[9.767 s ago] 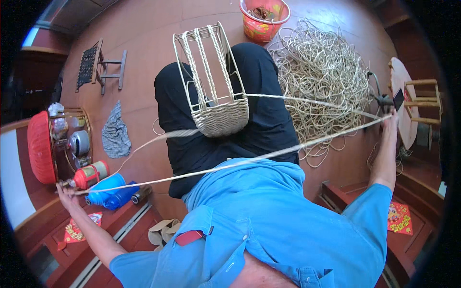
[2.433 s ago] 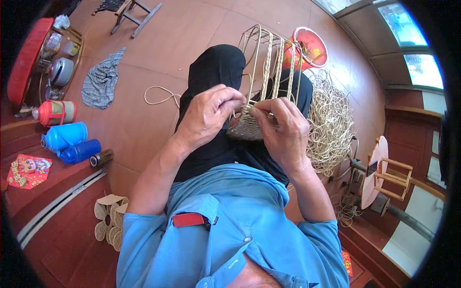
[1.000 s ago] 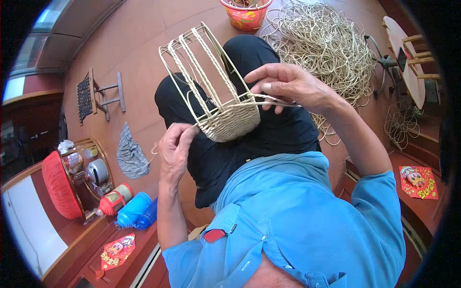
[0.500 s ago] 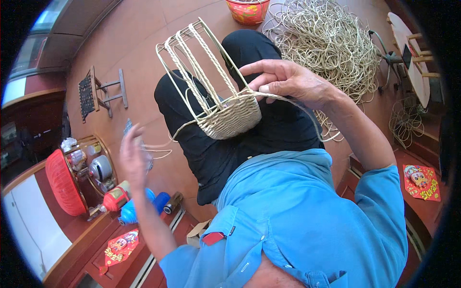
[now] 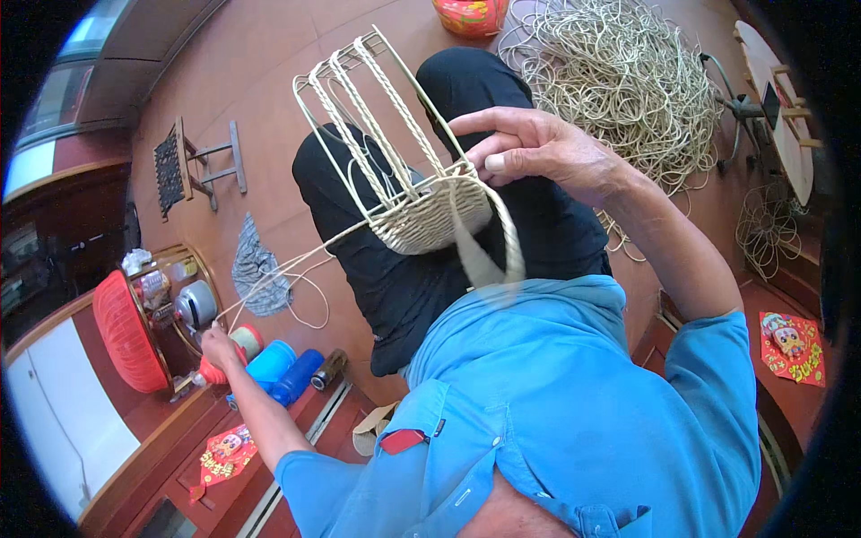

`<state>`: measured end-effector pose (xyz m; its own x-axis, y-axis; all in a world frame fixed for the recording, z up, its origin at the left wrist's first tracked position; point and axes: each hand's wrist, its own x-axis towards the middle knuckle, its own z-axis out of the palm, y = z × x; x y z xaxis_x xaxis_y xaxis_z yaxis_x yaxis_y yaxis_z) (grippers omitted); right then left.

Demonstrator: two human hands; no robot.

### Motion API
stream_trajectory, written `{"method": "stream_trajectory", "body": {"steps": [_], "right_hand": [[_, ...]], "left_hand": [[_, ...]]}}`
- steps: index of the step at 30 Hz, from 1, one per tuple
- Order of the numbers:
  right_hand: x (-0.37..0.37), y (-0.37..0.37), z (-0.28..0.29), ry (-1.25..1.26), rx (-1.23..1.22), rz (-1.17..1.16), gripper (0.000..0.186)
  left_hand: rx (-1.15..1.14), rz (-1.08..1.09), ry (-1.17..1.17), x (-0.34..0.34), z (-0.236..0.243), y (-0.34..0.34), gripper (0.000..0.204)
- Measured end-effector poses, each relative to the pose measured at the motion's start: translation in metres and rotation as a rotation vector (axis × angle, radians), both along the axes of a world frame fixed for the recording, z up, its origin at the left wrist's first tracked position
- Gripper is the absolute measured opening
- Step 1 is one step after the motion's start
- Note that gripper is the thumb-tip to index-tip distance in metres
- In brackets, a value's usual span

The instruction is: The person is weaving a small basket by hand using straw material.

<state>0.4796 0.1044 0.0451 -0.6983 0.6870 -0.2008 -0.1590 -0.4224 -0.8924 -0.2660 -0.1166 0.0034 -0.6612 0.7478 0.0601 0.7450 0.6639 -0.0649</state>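
A half-woven basket (image 5: 435,220) rests between my knees, its lower part woven in pale cord. Cord-wrapped uprights and a wire frame (image 5: 377,117) stand bare above the weave. My right hand (image 5: 552,157) grips the basket at the right edge of the weave, index finger stretched along the frame. Far out to the left, my left hand (image 5: 221,348) is closed on the pale cord (image 5: 296,260), which runs taut to the basket's left side. Another loop of cord (image 5: 511,238), partly smeared by motion, bulges from the right edge near my right hand.
A big heap of loose cord (image 5: 619,90) lies on the floor at far right, beside a red bucket (image 5: 471,16). At left are a small stool (image 5: 202,166), a grey cloth (image 5: 260,269), a red mesh cover (image 5: 133,332) and several bottles (image 5: 294,377).
My left hand has swung outward and down to the left, drawing the cord tight. The loop at the basket's right has shortened and swung toward it. My right hand stays put.
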Motion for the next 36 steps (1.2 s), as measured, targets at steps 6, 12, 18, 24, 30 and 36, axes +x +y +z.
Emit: {"method": "stream_trajectory", "body": {"steps": [6, 12, 18, 24, 30, 36], "right_hand": [[0.011, -0.011, 0.0, -0.049, 0.015, -0.086, 0.065], [-0.001, -0.015, -0.001, -0.031, -0.01, -0.115, 0.062], [-0.008, -0.028, 0.002, -0.092, 0.098, -0.219, 0.059], [-0.012, -0.034, 0.006, -0.062, 0.05, -0.252, 0.062], [-0.022, -0.042, 0.0, -0.091, 0.095, -0.337, 0.064], [-0.029, -0.055, -0.004, -0.128, 0.195, -0.397, 0.057]], "left_hand": [[0.315, -0.57, -0.91, 0.348, 0.06, 0.125, 0.038], [0.362, -0.669, -1.214, 0.392, 0.021, 0.114, 0.023], [0.408, -0.137, -0.836, 0.177, -0.044, 0.05, 0.031], [0.007, -0.499, -0.231, 0.204, -0.028, 0.065, 0.029], [0.305, -0.54, -0.995, 0.402, 0.064, 0.107, 0.037], [0.303, -0.677, -1.19, 0.415, 0.04, 0.118, 0.022]]}}
